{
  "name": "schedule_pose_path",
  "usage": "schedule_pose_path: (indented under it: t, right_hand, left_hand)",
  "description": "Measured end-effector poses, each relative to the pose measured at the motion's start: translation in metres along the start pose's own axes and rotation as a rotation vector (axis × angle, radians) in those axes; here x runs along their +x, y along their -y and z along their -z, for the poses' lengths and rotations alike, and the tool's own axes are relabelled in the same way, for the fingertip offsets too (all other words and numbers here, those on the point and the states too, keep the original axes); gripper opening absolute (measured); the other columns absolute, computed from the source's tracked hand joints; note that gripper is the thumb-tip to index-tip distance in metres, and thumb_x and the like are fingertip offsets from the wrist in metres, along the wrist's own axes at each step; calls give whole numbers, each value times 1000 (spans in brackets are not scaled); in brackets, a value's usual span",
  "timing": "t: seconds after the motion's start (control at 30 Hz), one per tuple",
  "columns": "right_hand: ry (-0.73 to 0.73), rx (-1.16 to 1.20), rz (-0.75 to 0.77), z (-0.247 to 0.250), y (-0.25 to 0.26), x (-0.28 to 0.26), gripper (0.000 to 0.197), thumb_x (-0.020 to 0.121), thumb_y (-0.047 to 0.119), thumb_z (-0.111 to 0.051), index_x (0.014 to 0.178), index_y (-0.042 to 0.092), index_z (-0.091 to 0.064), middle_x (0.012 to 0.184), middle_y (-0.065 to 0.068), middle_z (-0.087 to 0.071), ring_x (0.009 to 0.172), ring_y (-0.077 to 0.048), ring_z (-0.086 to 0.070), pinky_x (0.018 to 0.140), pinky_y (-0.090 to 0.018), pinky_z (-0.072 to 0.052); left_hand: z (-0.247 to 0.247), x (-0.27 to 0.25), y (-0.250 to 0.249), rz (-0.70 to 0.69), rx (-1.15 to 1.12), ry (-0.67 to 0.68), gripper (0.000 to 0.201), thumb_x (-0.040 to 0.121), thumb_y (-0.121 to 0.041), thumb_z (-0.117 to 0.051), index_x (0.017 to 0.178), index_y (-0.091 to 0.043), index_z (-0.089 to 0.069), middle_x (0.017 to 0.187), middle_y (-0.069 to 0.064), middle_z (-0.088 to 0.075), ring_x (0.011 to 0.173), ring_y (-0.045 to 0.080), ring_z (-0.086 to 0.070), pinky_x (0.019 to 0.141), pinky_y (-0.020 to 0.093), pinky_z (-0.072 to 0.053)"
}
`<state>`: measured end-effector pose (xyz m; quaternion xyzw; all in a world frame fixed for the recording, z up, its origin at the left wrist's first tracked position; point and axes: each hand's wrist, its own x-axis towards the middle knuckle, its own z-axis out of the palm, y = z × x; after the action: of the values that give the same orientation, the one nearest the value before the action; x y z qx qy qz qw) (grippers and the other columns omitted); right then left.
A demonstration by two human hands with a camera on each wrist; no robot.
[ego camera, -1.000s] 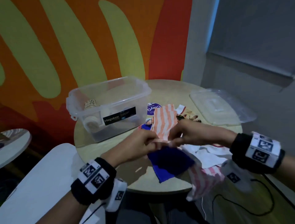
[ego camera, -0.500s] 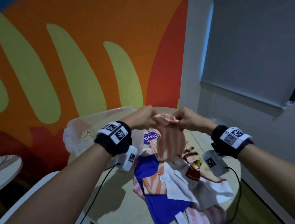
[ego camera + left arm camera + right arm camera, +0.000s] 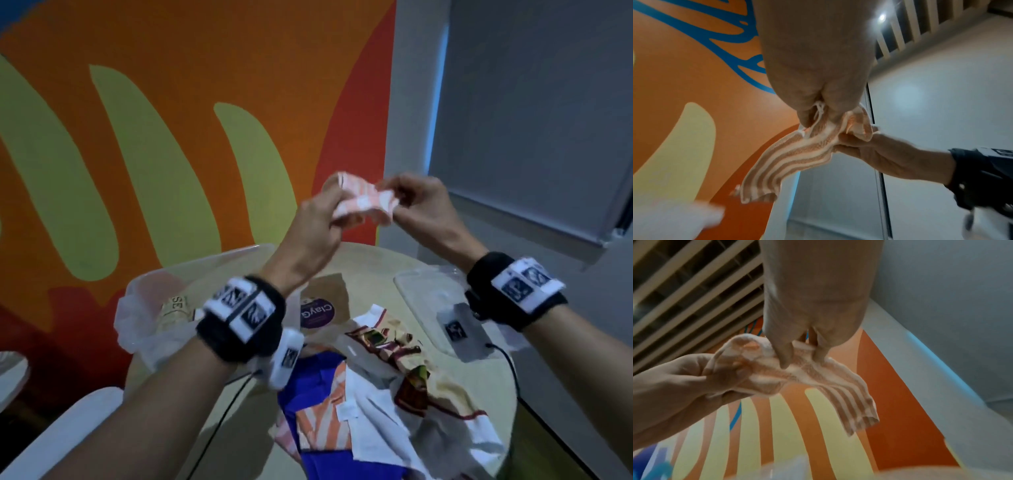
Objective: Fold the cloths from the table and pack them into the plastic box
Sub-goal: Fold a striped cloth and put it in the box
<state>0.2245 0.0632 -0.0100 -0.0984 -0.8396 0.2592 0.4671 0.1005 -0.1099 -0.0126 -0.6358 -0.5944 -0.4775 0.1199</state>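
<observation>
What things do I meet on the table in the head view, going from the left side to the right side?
plastic box → purple round label → pile of unfolded cloths → clear lid

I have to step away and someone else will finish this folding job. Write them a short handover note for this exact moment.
Left hand: grips one end of the orange-striped cloth, raised above the table.
Right hand: pinches the other end; the cloth is bunched, not folded yet.
Plastic box: on the table's left side, open; something is inside, but what cannot be told.
Lid: lying off to the right.
Left: fold the held cloth and pack it, then the pile still on the table, including a blue cloth, a white one and a patterned one.
</observation>
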Motion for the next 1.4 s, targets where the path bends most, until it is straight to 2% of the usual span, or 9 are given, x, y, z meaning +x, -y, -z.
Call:
schedule_pose_path:
  t: [0.17, 0.3, 0.43, 0.63, 0.83, 0.93, 1.2, 1.3, 1.4]
  right_hand:
    - [537, -87, -237, -14, -28, -133, 23, 83, 14, -65, 103, 21, -75, 108, 5, -72, 96, -11, -70, 84, -38, -60]
    - [864, -238, -162, -32, -49, -240, 12, 95, 20, -65, 105, 26, -68, 127, 10, -61, 112, -7, -60, 88, -19, -47]
    - [749, -268, -59, -34, -51, -289, 26, 94, 19, -69, 119, 22, -63, 143, 6, -49, 129, -10, -49, 104, -15, -40]
    - [749, -283, 100, -46, -33, -301, 39, 96, 37, -46, 128, 20, -62, 134, 4, -58, 121, -9, -53, 98, -22, -49]
    - [638, -99, -241, -56, -46, -281, 21, 101, 39, -57, 105, 22, -68, 90, 16, -66, 81, 0, -62, 66, -16, -45]
    - [665, -125, -296, -56, -54, -268, 10, 101, 27, -61, 103, 23, -70, 90, 12, -70, 80, -4, -65, 69, -29, -54]
    - [763, 23, -517, -52, -49, -246, 12, 94, 28, -73, 104, 22, -69, 86, 5, -74, 74, -5, -69, 68, -25, -54]
    - [843, -122, -361, -53, -38, -245, 37, 86, 42, -79, 115, 34, -57, 97, 9, -68, 79, 0, -62, 66, -17, -47]
    - [828, -263, -167, -53, -35, -253, 19, 94, 32, -69, 110, 30, -59, 95, 14, -61, 79, -2, -55, 68, -32, -49]
  left_hand:
    - [-44, -139, 40, 158, 119, 364, 24, 86, -19, -45, 99, -17, -65, 96, -1, -63, 90, 14, -55, 78, 31, -45]
    - [-75, -231, 49, 157, 277, 741, 28, 82, -20, -47, 105, -18, -63, 122, 1, -61, 119, 26, -49, 92, 46, -45]
    - [-81, -260, 43, 75, 332, 708, 19, 99, -25, -53, 117, -27, -58, 142, -9, -48, 132, 16, -37, 95, 32, -34]
    - [-83, -240, 26, 179, 154, 671, 17, 105, -27, -54, 118, -25, -64, 117, -6, -67, 107, 12, -56, 95, 35, -46]
    - [-97, -229, 42, 477, 21, 589, 12, 100, -27, -62, 108, -22, -68, 93, -1, -72, 82, 14, -66, 77, 45, -57]
    - [-100, -223, 47, 556, 35, 598, 20, 98, -33, -64, 113, -21, -69, 103, 0, -72, 93, 17, -65, 82, 46, -57]
    - [-90, -222, 53, 651, -43, 608, 14, 97, -31, -69, 108, -21, -69, 100, -9, -69, 93, 8, -63, 87, 41, -57]
    - [-90, -222, 49, 591, -61, 627, 12, 101, -28, -61, 112, -28, -56, 105, -8, -67, 96, 11, -64, 85, 40, -56]
    - [-87, -224, 51, 565, -83, 664, 4, 103, -27, -59, 106, -29, -58, 105, -8, -67, 96, 11, -63, 85, 40, -57]
